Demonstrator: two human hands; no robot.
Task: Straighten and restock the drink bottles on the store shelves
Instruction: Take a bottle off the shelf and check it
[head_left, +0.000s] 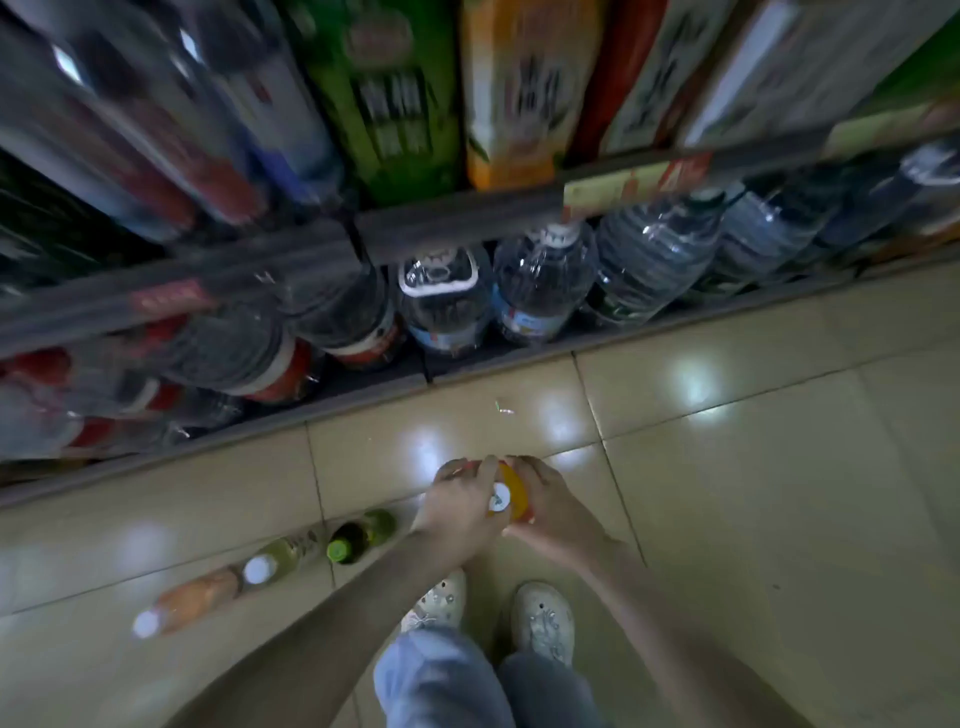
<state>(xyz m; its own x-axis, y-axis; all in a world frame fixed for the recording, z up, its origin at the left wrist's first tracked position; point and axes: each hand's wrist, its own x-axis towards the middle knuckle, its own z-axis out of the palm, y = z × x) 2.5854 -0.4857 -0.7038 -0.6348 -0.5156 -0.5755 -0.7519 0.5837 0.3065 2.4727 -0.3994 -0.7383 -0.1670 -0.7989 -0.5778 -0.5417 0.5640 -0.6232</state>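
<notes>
Both hands are on the orange bottle (514, 491) now, left hand (457, 501) and right hand (553, 506) curled round it from either side below the white cap, over the floor (727, 467) in front of the bottom shelf (363, 387); whether it touches the floor I can't tell. Plenty left, I'd say: this one is unshelved, and three bottles (278, 561) wait in a row on the floor to the left, though the water jugs (540, 291) look lined up along the shelf's front edge. Blur smears the upper rows and the shelf's left end, and the red bit under the left fingers is unreadable.
</notes>
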